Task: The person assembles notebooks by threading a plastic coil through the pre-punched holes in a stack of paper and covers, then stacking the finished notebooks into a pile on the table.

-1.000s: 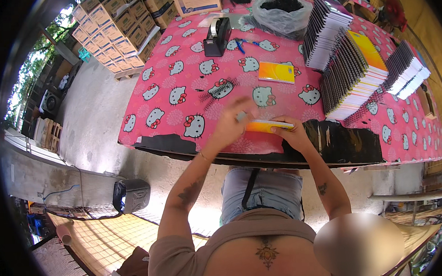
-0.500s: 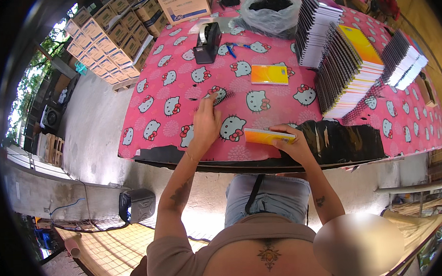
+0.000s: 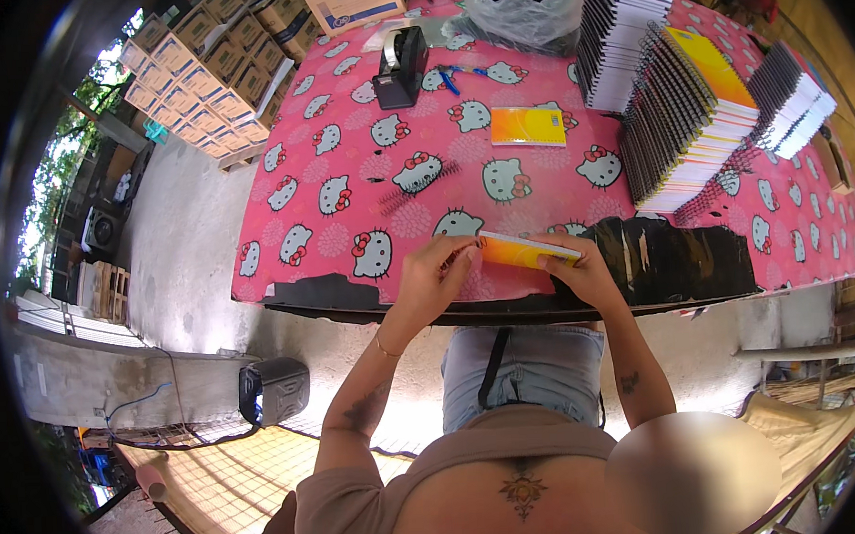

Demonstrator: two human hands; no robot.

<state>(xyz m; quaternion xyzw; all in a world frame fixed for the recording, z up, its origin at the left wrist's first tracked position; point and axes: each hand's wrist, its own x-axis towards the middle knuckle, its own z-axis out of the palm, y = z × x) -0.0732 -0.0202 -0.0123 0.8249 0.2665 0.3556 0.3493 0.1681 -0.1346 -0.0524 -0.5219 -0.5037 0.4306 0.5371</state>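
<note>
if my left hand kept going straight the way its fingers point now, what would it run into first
Your left hand points right, along the table edge, and its fingers already touch the left end of the yellow notebook. So the notebook comes first, with your right hand holding its other end just beyond, as far as depth shows.

The person wears a beige short-sleeved top with a small dark floral emblem printed at the middle of the chest, and pale blue denim shorts with a dark strap hanging down over them. Both forearms are bare. The left forearm carries a dark tattoo near the elbow, and a thin bracelet circles the wrist just below the left hand. A smaller dark tattoo marks the forearm below the right hand.
</note>
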